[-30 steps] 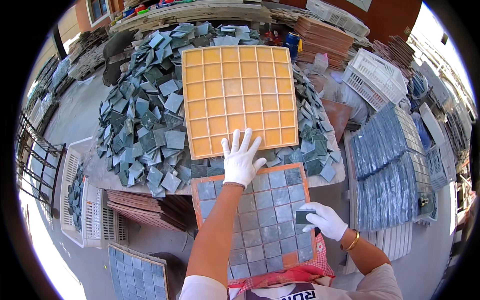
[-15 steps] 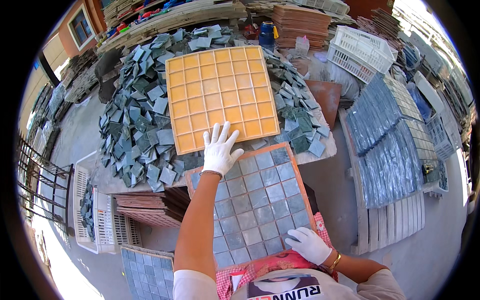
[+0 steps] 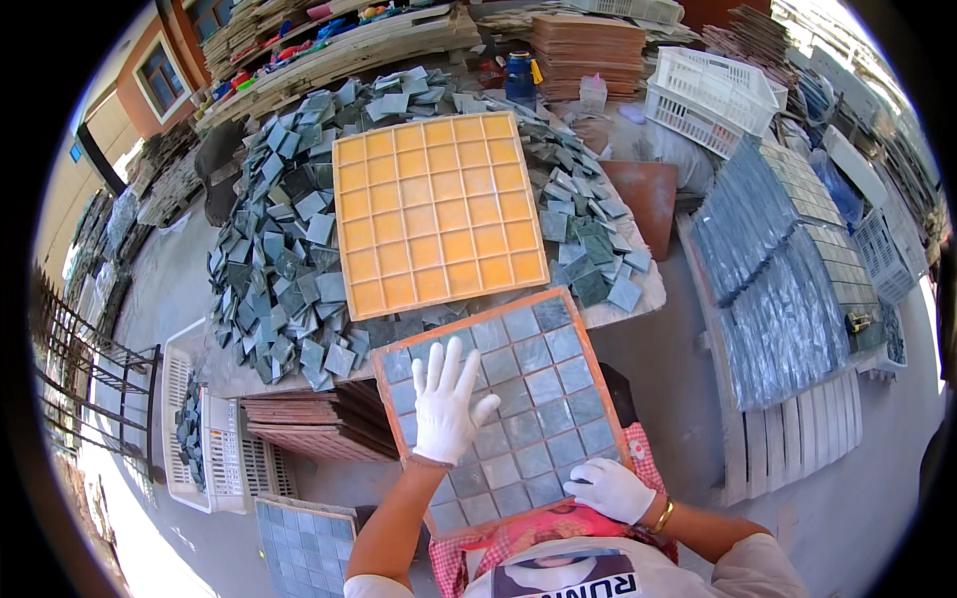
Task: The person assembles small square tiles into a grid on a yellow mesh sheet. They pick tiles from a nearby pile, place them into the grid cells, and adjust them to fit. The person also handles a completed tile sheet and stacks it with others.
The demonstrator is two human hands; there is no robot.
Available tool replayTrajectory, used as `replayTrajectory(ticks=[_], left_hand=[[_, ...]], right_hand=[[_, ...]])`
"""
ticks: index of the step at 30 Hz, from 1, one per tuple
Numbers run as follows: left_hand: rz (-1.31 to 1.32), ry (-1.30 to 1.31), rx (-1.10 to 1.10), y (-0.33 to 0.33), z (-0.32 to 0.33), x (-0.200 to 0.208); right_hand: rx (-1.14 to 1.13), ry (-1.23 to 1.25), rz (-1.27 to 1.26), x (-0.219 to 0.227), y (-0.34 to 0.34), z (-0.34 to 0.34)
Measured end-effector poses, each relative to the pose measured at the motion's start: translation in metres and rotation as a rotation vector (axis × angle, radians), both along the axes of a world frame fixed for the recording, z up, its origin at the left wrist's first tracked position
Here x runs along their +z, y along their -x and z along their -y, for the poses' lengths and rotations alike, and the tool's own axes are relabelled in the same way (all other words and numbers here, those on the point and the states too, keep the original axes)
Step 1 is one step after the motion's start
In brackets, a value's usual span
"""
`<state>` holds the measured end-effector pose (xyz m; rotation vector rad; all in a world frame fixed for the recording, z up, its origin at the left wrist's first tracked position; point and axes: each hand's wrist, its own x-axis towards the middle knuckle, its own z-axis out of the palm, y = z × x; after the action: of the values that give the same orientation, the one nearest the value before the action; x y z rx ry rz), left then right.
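Note:
A reddish-brown board (image 3: 588, 344) filled with rows of square grey-green stone tiles (image 3: 533, 354) leans between my lap and the table edge. My left hand (image 3: 449, 404), in a white glove, is over the board's left part with its fingers spread, holding nothing; whether it touches the tiles I cannot tell. Gloved too, my right hand (image 3: 613, 490) lies at the board's lower right edge, its fingers bent over the rim there. Beyond the board, an orange grid mould (image 3: 439, 214) with bare square cells rests on the heap of loose tiles.
Loose stone tiles (image 3: 284, 259) are piled on the table. To the right, stacked tile sheets (image 3: 768, 309) stand on a pallet (image 3: 797, 439). White crates (image 3: 713, 95) are at the back right, another crate (image 3: 234, 448) at lower left. Brown boards (image 3: 319, 424) are stacked under the table.
My left hand has drawn back from the orange mould's near edge to above the tiled board. My right hand remains at the board's lower right. The view has shifted slightly.

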<state>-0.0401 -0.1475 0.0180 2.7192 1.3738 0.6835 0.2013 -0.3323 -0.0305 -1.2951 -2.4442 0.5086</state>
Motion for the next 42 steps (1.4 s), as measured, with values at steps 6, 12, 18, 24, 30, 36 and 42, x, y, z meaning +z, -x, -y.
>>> replayTrajectory(ticks=[6,12,18,24,30,36,42], left_hand=[[-0.145,0.301,-0.481,-0.008,0.13,-0.039],[-0.075,0.246,-0.395,-0.019,0.124,-0.049],[-0.115,0.155,0.01,-0.032,0.073,-0.042],[-0.065,0.116,0.051,-0.044,0.036,-0.042],[-0.089,0.088,0.137,-0.024,0.018,-0.037],[-0.132,0.092,0.397,0.051,0.037,-0.049],[-0.08,0.134,0.331,0.046,0.032,-0.049]], right_hand=[[0.068,0.048,0.109,0.014,0.0,-0.012],[-0.211,-0.078,-0.247,0.035,-0.01,-0.077],[-0.353,-0.212,0.226,0.011,-0.007,-0.16],[-0.345,-0.253,0.228,0.004,-0.013,-0.192],[-0.291,-0.266,0.252,0.004,0.007,-0.149],[-0.154,-0.158,0.223,0.003,0.008,-0.078],[-0.184,-0.202,0.156,0.007,0.054,-0.117]])
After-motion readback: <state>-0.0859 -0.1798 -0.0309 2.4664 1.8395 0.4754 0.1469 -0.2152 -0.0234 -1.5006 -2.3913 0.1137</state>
